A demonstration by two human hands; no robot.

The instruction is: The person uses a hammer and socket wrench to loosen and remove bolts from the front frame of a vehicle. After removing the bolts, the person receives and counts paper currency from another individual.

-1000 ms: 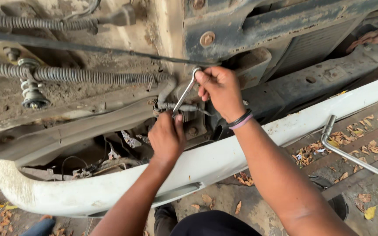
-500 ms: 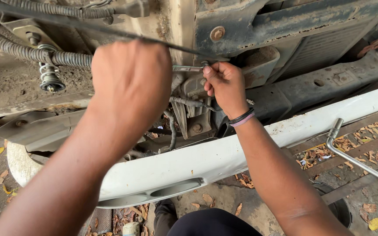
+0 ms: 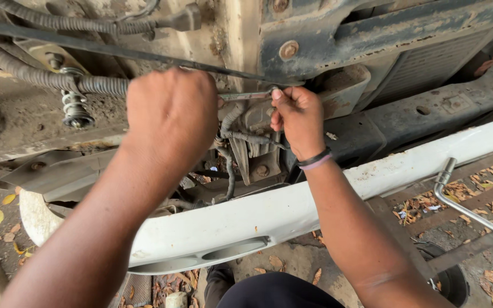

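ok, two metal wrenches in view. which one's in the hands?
The thin wrench up under the vehicle, gripped by the left hand and right hand. The L-shaped wrench lies untouched, far right.

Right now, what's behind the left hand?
The left hand covers one end of a thin metal wrench; its other end shows at the right hand. Corrugated hose emerges beside it. The grip itself is hidden.
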